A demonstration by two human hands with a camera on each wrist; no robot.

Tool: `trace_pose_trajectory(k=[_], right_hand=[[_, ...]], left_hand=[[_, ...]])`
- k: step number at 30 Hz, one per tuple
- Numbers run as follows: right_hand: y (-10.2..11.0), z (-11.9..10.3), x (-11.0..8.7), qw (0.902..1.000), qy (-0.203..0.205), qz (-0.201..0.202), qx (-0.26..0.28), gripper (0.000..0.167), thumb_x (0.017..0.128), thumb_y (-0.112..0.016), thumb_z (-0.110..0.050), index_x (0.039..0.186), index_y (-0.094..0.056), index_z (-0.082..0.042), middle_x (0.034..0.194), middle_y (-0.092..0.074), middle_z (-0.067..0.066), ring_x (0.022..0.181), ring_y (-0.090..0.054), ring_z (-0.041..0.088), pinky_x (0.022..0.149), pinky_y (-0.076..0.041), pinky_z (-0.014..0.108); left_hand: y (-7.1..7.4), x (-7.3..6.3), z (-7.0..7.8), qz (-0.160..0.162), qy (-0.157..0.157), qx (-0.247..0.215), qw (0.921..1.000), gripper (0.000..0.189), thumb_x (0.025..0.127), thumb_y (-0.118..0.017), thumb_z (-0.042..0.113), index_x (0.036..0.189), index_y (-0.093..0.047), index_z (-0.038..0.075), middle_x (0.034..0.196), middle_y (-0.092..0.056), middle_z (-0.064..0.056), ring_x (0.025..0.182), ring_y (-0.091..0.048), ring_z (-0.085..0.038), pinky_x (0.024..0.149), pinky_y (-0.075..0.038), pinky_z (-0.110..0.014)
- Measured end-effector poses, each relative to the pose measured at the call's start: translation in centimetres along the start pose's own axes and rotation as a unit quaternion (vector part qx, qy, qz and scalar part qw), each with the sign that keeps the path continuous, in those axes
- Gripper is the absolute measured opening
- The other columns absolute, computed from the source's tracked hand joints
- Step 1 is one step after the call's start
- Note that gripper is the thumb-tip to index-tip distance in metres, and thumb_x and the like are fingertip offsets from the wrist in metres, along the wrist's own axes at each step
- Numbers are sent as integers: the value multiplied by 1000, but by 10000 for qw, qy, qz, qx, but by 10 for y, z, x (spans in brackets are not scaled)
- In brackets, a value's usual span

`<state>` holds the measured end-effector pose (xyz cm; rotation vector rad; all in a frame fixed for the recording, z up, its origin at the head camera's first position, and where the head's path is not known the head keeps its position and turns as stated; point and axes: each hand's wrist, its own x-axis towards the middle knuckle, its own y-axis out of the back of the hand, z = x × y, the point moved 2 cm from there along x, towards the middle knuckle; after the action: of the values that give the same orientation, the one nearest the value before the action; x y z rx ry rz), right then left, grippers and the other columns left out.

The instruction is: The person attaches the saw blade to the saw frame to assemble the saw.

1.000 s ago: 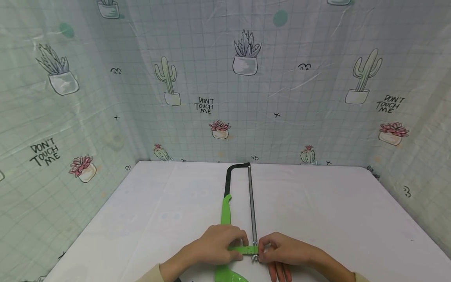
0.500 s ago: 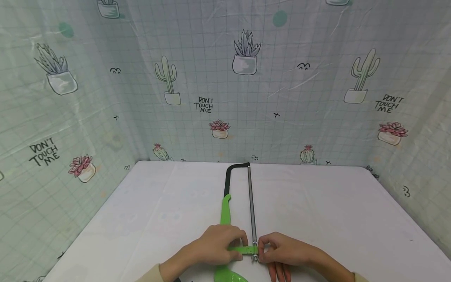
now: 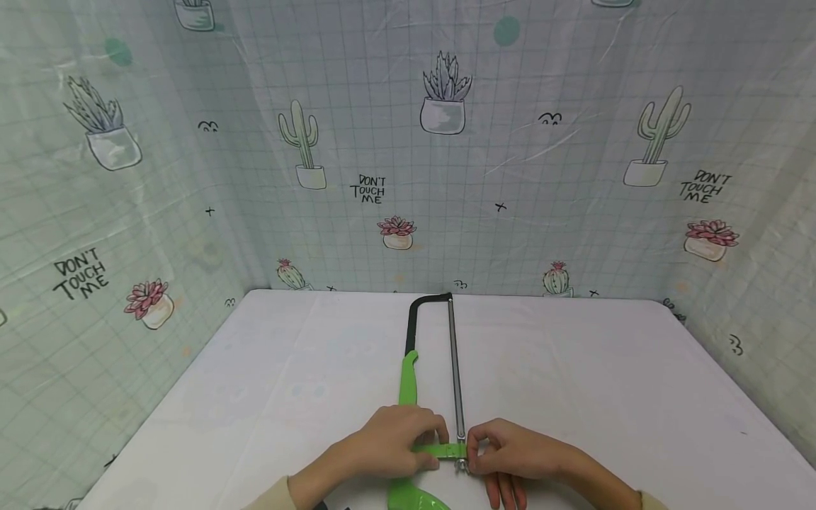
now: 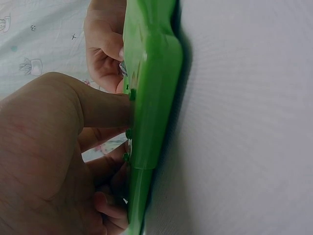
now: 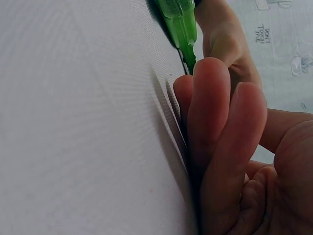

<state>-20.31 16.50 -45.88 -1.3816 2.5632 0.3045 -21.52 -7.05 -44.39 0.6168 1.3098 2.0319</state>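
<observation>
Green saw (image 3: pixel 409 382) gripped by left fingers (image 3: pixel 438 426), nut (image 3: pixel 461 467) by right ones (image 3: pixel 482 431); head view alone shows the whole blade (image 3: pixel 455 372).

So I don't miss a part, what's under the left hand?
Under the left hand is part of the green saw frame, visible on the far and near sides; the head view hides the covered stretch.

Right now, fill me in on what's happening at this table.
A person's left hand holds the green crosspiece of a hacksaw lying on a white table. The right hand pinches at the wing nut by the near end of the blade. The blade runs from the crosspiece to the tip of the black bow. Whether the wing nut is tight, I can't tell.
</observation>
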Motion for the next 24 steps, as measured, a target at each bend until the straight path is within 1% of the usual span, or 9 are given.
trace_pose_trajectory(k=[3, 6, 11, 14, 16, 21, 24], right_hand=[[0, 0, 0, 10000, -11, -22, 52, 8, 101, -55, -12, 104, -60, -6, 69, -74, 9, 45, -63, 5, 43, -48, 20], [0, 0, 0, 9999, -13, -46, 104, 9, 102, -55, -12, 105, -60, -6, 70, -74, 13, 46, -63, 4, 43, -49, 20], [0, 1, 0, 9998, 1, -94, 155, 11, 103, -55, -14, 106, -60, -5, 72, -72, 28, 46, -63, 5, 43, -49, 21], [1, 2, 0, 9998, -4, -120, 180, 12, 104, -54, -15, 107, -60, -5, 74, -70, 33, 46, -64, 6, 43, -49, 21], [2, 2, 0, 9997, -8, -127, 184, 13, 105, -53, -15, 107, -60, -5, 74, -71, 32, 47, -65, 7, 43, -49, 21], [3, 1, 0, 9998, -6, -115, 151, 14, 105, -51, -15, 107, -61, -5, 72, -74, 20, 47, -66, 8, 43, -49, 21], [3, 0, 0, 9998, 11, -122, 129, 15, 104, -50, -14, 107, -61, -4, 71, -74, 19, 46, -65, 9, 43, -49, 21]], left_hand=[[-1, 0, 0, -16, 9, -14, 10000, 19, 86, -79, 36, 103, -69, 36, 87, -58, 23, 80, -51, 5, 73, -42, -18], [-1, 0, 0, -34, 12, -26, 10000, 19, 86, -79, 36, 103, -69, 36, 87, -58, 23, 80, -51, 5, 73, -42, -18], [0, 0, -1, -51, -7, -54, 10000, 19, 87, -79, 37, 104, -69, 36, 88, -59, 23, 80, -52, 5, 73, -42, -18], [0, 1, -1, -66, -7, -81, 9999, 19, 87, -78, 37, 104, -69, 36, 89, -60, 23, 81, -52, 5, 73, -43, -18], [1, 1, -1, -79, 1, -114, 9999, 19, 87, -78, 37, 104, -70, 36, 89, -61, 22, 81, -53, 5, 73, -44, -18], [1, 2, -1, -102, 38, -137, 9998, 19, 87, -78, 37, 104, -70, 36, 88, -60, 22, 79, -52, 5, 72, -43, -19], [0, 3, -2, -81, 35, -115, 9999, 19, 87, -78, 37, 104, -70, 36, 87, -59, 23, 79, -51, 5, 71, -42, -19]])
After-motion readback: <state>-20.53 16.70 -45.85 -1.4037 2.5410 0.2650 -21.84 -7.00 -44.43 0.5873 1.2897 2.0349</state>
